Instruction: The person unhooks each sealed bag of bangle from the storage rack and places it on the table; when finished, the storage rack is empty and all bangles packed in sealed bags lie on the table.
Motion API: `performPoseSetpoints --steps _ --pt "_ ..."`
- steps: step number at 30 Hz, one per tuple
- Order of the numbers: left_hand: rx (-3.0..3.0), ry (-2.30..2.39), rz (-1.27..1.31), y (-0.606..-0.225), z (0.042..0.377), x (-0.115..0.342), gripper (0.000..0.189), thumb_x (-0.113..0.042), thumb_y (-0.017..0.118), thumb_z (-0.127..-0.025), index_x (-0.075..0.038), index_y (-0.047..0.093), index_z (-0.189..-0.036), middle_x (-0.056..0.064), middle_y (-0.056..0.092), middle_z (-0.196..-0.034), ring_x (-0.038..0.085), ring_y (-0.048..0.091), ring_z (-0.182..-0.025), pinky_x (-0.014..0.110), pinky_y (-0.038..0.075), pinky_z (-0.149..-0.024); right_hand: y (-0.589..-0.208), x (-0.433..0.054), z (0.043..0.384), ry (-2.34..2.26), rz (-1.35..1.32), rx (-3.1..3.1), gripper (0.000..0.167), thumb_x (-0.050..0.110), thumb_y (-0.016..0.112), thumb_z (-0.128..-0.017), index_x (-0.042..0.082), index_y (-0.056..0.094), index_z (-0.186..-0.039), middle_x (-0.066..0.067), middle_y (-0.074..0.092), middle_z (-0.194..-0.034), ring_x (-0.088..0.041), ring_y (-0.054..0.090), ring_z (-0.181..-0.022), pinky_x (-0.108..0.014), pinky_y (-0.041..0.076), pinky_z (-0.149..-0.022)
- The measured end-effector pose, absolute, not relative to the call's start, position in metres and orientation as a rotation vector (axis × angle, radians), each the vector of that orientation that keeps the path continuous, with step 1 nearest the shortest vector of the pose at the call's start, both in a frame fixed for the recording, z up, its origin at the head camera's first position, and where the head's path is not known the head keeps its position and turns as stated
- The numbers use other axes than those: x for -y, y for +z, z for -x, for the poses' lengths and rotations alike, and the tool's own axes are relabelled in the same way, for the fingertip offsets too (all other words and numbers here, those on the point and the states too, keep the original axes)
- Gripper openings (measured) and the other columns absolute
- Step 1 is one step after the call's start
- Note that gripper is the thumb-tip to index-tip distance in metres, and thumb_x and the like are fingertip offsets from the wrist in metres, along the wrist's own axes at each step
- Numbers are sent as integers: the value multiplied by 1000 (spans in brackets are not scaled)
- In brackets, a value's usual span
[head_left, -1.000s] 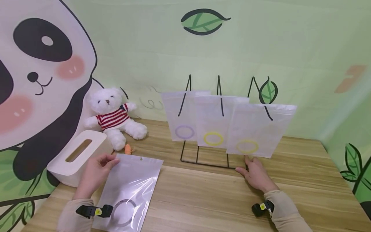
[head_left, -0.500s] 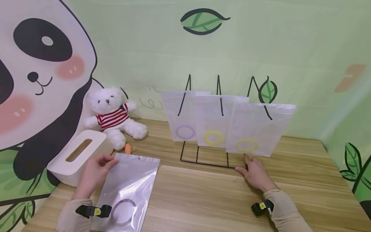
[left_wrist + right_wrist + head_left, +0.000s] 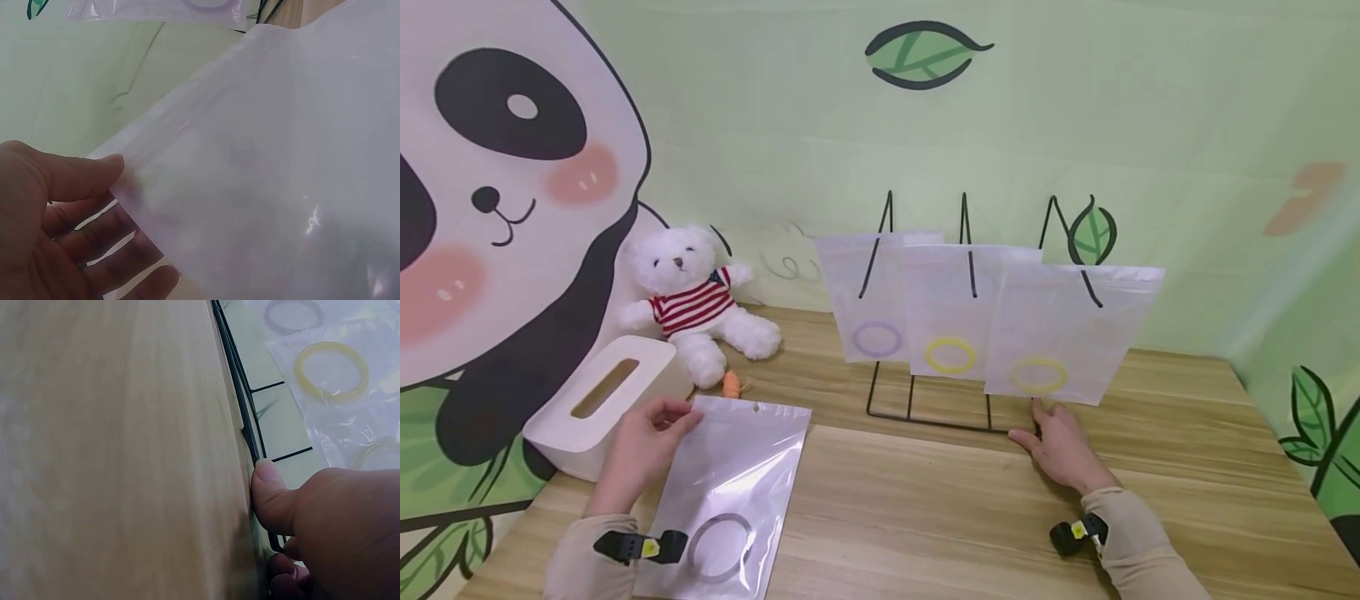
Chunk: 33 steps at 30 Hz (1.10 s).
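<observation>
My left hand (image 3: 651, 446) pinches the upper left corner of a translucent zip bag (image 3: 737, 475), which tilts over the tabletop's left front. A greyish ring (image 3: 720, 547) shows in it, and a small hang hole is in its top edge. In the left wrist view the thumb (image 3: 94, 175) lies over the bag's edge, with fingers behind. My right hand (image 3: 1063, 450) holds the front right corner of a black wire rack (image 3: 947, 426). In the right wrist view its thumb (image 3: 272, 494) presses the base wire. Three similar bags hang on the rack's hooks, the rightmost bag (image 3: 1067, 325) nearest me.
The hung bags hold a purple ring (image 3: 877, 340) and two yellow rings. At the left stand a white tissue box (image 3: 606, 400) and a white teddy bear (image 3: 692, 300) in a striped shirt. A small orange object (image 3: 732, 384) lies by the bear. A printed cloth backs the wooden table (image 3: 910, 517).
The bag in my left hand has shifted slightly left and its tilt has changed a little. My right hand stays on the rack.
</observation>
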<state>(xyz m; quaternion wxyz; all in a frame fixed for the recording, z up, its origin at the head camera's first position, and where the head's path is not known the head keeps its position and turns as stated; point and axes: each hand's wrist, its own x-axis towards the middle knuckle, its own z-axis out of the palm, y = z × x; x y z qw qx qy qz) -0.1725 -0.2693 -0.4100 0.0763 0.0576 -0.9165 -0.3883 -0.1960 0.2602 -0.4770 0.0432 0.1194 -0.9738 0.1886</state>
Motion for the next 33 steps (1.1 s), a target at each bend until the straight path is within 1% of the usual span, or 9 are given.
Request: performPoseSetpoints --steps 9,17,25,33 --pt "2756 -1171 -161 -410 172 270 30 -21 63 -96 5 64 -111 19 64 -104 29 58 -91 27 48 -68 -479 -261 196 599 -357 2987 72 30 61 -96 -23 33 -136 -16 50 -81 -22 41 -71 -35 39 -65" --pt "2745 -1167 -142 -412 172 271 33 -22 63 -96 5 63 -114 22 65 -107 30 59 -95 27 48 -70 -479 -261 197 601 -358 2990 74 32 61 -96 -23 32 -136 -18 51 -84 -21 41 -71 -34 39 -64" --pt "2707 -1138 -115 -417 173 273 32 -21 62 -96 5 64 -113 22 66 -107 31 61 -94 24 49 -67 -478 -260 196 589 -354 2967 73 33 61 -96 -23 36 -135 -20 53 -87 -22 43 -71 -37 42 -66" --pt "2702 -1154 -132 -419 173 274 31 -20 60 -97 5 64 -115 23 65 -109 32 62 -95 23 49 -67 -480 -261 197 588 -363 2971 73 31 62 -96 -23 34 -136 -21 53 -88 -23 44 -73 -37 41 -67"
